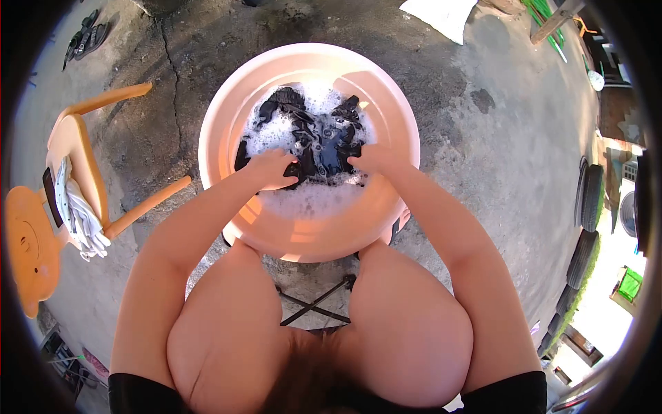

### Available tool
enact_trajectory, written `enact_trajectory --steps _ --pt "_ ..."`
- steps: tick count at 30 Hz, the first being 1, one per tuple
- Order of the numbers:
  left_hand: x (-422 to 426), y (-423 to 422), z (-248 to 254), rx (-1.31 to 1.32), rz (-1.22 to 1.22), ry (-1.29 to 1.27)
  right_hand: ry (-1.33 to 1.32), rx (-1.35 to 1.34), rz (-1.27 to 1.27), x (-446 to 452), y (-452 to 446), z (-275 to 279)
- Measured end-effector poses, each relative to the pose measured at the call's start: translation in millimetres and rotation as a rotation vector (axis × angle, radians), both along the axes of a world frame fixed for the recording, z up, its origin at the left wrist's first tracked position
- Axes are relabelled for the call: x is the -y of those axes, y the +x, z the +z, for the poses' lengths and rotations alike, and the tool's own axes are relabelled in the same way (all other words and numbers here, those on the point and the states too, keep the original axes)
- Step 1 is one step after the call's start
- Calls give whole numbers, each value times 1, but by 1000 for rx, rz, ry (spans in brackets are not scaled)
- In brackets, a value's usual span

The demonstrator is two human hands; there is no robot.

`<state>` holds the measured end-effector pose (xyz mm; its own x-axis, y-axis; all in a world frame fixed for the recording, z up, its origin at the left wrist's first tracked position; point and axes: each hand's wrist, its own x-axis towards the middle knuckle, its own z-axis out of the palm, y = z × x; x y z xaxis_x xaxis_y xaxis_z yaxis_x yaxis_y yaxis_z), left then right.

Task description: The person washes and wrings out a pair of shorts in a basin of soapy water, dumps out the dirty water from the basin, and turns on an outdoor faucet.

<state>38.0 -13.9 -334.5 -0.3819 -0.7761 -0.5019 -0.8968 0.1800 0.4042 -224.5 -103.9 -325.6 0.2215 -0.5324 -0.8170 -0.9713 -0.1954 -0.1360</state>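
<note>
A wide pale-orange plastic basin [227, 124] stands on the ground in front of me, holding soapy water with white suds [310, 200]. Dark wet cloth [303, 127], seemingly a black garment, lies bunched in the water, partly under the foam. On the left side, my left hand [274, 170] is closed around a fold of this cloth, its fingers curled at the water. My right hand [371, 159] pinches the cloth's right edge. The garment's exact kind cannot be made out.
An orange child's chair [83, 159] with a striped cloth [77, 207] and a dark phone-like object [52, 196] stands at left. Sandals [86, 40] lie far left on the concrete. A white sack [441, 15] is at the back; tires [592, 196] line the right.
</note>
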Motion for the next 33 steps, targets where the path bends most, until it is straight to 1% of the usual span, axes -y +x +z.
enact_trajectory --steps 3,6,9,12,13,16,17,20,23,26,27,29,30,31,33 --pt "-41 9 -31 -58 49 -322 -160 81 -157 -31 -7 -27" --pt "-50 20 -43 -2 118 -213 -235 162 -247 -49 -9 -38" --pt "-42 24 -43 4 188 -143 -294 583 -648 -50 -20 -53" --pt "-37 17 -32 39 232 -107 -77 745 -977 -37 -17 -5" --pt "-35 14 -29 66 244 -35 -48 780 -1008 -34 -20 10" --pt "-35 12 -31 102 229 -17 104 1008 -1265 -23 -21 44" --pt "-33 13 -31 100 225 11 158 1086 -1298 -19 -21 52" --pt "-37 20 -44 1 252 -18 239 1269 -1411 -16 -2 85" --pt "-33 20 -37 8 204 54 256 1211 -1386 -17 -4 56" --pt "-38 20 -44 -35 223 -22 104 902 -1233 -24 -8 26" --pt "-39 19 -44 -40 232 -24 35 697 -990 -24 -13 18" --pt "-38 17 -43 -51 250 -33 -80 608 -707 -42 -25 -28" --pt "-37 17 -43 -58 253 -36 -137 562 -564 -47 -29 -40" --pt "-37 16 -43 -66 256 -40 -79 450 -462 -50 -29 -38" --pt "-35 16 -41 -85 282 -66 -182 311 -249 -60 -19 -41"
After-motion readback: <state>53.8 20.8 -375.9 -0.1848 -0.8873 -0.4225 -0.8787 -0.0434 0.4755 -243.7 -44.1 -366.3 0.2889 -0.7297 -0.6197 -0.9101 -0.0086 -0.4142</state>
